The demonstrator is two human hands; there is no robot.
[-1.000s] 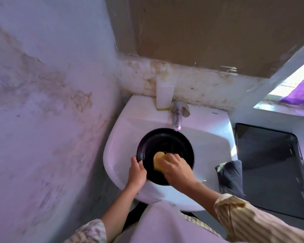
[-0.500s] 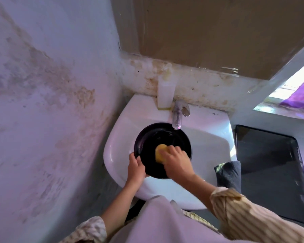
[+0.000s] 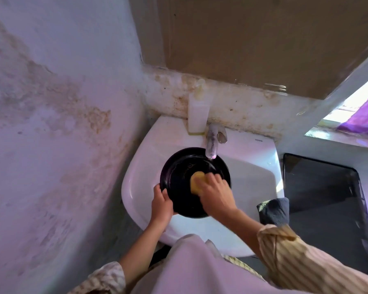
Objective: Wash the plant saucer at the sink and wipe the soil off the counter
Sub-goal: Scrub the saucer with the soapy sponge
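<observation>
A round black plant saucer (image 3: 180, 170) is held over the white sink (image 3: 246, 172), just under the metal tap (image 3: 212, 145). My left hand (image 3: 162, 205) grips the saucer's near left rim, thumb over the edge. My right hand (image 3: 216, 193) holds a yellow sponge (image 3: 197, 181) and presses it on the saucer's inner face, right of centre. The fingers cover most of the sponge.
A white soap bottle (image 3: 198, 115) stands behind the tap against the stained back wall. A dark grey cloth (image 3: 274, 211) hangs at the sink's right edge. Right of it lies a black tray (image 3: 319, 194) on the counter. A stained wall closes the left side.
The saucer has shifted slightly up and towards the tap. My right hand has slid the sponge across the saucer's inside. My left hand keeps its grip on the rim.
</observation>
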